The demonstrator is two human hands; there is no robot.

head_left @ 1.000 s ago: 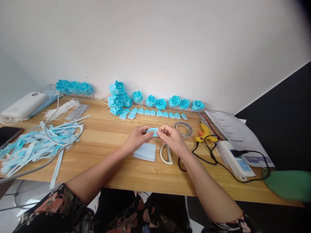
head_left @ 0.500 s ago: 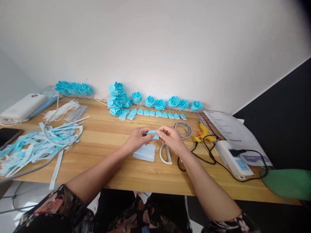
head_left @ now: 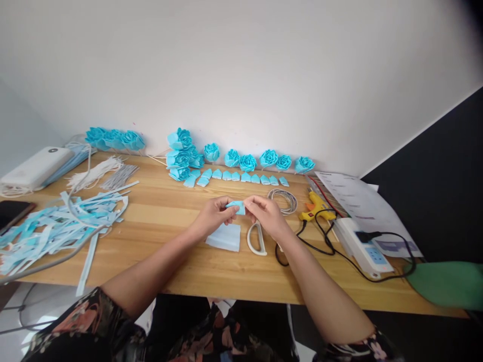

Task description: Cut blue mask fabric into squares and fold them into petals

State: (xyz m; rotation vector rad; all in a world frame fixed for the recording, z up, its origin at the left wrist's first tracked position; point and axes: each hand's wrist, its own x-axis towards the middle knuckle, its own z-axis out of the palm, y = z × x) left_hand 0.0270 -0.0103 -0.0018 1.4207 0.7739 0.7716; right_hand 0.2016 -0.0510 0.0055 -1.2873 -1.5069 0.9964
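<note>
A small piece of light blue fabric is pinched between my two hands above the wooden table. My left hand grips its left end, with the thumb across its front. On its right edge are the closed thumb and fingers of my right hand. Flat on the table below lies a larger light blue fabric sheet. White-handled scissors rest under my right hand, their blades hidden. Beyond my hands runs a row of small folded blue petals, with several blue fabric roses behind it.
Blue fabric strips are heaped on the left, near a phone and a white power bank. To the right are coiled wire, a yellow glue gun with its black cord, and a power strip.
The thumb and fingers of my right hand have shifted slightly toward the fabric's right edge, so more of the piece shows. My left hand keeps its pinch.
</note>
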